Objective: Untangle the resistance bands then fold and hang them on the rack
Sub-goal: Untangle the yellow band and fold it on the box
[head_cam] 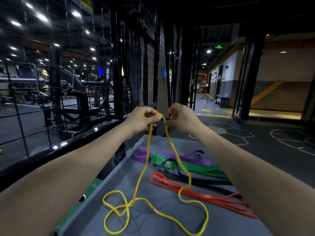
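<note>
**Yellow band pinched at its top, slack trailing down toward me**

Pinching the top bend of the yellow band, my left hand had thumb and fingers curled round it. My right hand sat just beside, fingers curled at the same bend, though I could not tell whether it truly held the strand. From that grip the band fell in two strands, down and toward me, its long axis running from my hands to the near edge of the grey table. There the slack lay in crossed loops, the tangle nearer the near-left corner, so I judged my left hand better placed to reach it. Further along the right side lay the red band, black band, green band and purple band, side by side, apart from my grip.
</note>
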A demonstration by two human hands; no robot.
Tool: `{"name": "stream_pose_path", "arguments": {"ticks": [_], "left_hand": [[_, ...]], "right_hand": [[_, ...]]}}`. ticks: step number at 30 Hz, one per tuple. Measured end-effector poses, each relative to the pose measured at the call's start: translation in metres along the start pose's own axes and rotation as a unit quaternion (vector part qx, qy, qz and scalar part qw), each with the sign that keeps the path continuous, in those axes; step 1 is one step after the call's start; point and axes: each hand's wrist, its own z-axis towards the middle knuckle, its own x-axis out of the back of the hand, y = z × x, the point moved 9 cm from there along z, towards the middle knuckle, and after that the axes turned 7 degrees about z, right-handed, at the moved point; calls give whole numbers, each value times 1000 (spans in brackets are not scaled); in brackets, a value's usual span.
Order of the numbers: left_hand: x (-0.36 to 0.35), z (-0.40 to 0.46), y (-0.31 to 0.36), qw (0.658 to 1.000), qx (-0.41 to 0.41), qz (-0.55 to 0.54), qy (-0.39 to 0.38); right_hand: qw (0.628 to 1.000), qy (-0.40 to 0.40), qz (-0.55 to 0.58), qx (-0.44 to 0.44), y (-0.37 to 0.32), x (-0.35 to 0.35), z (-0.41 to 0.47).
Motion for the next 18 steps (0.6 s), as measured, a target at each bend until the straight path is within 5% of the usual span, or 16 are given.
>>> {"name": "stream_pose_path", "arguments": {"ticks": [10,15,18], "left_hand": [[-18,3,15,998,-56,-7,9],[-79,-7,-13,985,19,-123,-119],[-81,-8,-29,987,48,-99,-115]], "right_hand": [[996,28,83,10,-5,15,5],[983,82,162,-20,4,35,3],[969,128,201,-58,24,55,-6]]}}
